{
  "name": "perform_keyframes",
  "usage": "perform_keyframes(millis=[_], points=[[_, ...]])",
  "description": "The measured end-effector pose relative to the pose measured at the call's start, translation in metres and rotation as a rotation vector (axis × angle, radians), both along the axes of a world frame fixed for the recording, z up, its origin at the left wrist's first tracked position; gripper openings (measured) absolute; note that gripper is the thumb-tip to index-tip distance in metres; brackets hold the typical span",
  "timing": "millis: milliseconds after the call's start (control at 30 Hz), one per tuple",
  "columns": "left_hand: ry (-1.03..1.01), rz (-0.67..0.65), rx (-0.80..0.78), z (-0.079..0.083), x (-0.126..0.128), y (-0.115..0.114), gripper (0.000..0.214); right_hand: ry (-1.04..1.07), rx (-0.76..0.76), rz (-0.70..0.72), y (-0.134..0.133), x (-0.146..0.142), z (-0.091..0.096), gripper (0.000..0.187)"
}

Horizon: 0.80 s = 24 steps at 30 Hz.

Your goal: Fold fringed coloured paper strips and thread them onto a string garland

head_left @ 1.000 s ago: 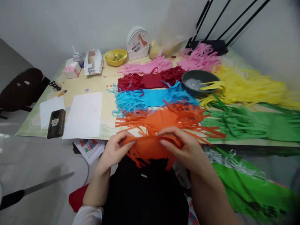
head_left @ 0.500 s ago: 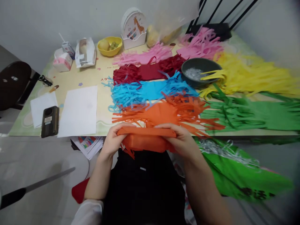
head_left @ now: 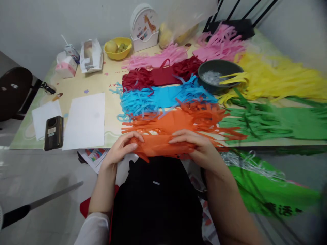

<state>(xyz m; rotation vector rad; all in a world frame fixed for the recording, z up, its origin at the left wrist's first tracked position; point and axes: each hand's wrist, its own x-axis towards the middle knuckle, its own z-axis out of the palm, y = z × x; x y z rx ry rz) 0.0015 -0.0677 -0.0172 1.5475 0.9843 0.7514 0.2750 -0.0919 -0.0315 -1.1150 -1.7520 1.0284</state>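
Observation:
An orange fringed sheet of tissue-like material [head_left: 159, 145] is folded between my hands at the table's front edge, with cut strips hanging below it. My left hand [head_left: 122, 148] pinches its left end between thumb and fingers. At the other end, my right hand [head_left: 198, 146] grips it with the fingers over the top. Just behind lies another orange fringed sheet [head_left: 177, 121]. Beyond that are a blue fringed sheet [head_left: 165, 97] and a dark red one [head_left: 165, 75]. A green fringed sheet [head_left: 296, 122] spreads to the right.
Yellow fringe [head_left: 278, 80] and a dark bowl [head_left: 219, 69] with clear bits inside occupy the right side. Pink fringe [head_left: 219, 47] lies farther back. On the left are white paper [head_left: 85, 119] and a phone [head_left: 53, 132]. A green bag [head_left: 270, 187] hangs below the table's right edge.
The orange sheet in my hands has been raised slightly and turned, so its raised top fold now lies flatter. My left fingers have shifted along its end.

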Motion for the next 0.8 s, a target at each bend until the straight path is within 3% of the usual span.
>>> perform_keyframes(millis=[133, 200, 267, 367, 433, 533, 633, 800], points=[[0.117, 0.136, 0.043, 0.003, 0.009, 0.006, 0.033, -0.131, 0.023, 0.197, 0.002, 0.008, 0.016, 0.041], [0.188, 0.115, 0.085, 0.005, 0.015, 0.009, 0.033, -0.155, 0.022, 0.263, 0.004, 0.010, 0.020, 0.040], [0.254, 0.059, 0.105, 0.006, 0.019, 0.012, 0.018, -0.152, 0.022, 0.227, 0.006, 0.010, 0.019, 0.031], [0.289, 0.040, 0.090, 0.008, 0.022, 0.017, 0.021, -0.133, -0.018, -0.001, 0.010, 0.006, 0.013, 0.030], [0.284, 0.043, 0.070, 0.010, 0.022, 0.019, 0.022, -0.163, -0.064, -0.073, 0.015, 0.003, 0.010, 0.034], [0.276, 0.018, 0.025, 0.012, 0.021, 0.023, 0.026, -0.224, -0.087, 0.007, 0.021, 0.000, 0.011, 0.026], [0.309, -0.050, 0.009, 0.013, 0.020, 0.026, 0.032, -0.223, -0.051, 0.050, 0.025, -0.001, 0.017, 0.032], [0.365, -0.083, 0.197, 0.017, 0.024, 0.028, 0.019, -0.262, -0.017, 0.055, 0.029, 0.001, 0.021, 0.028]])
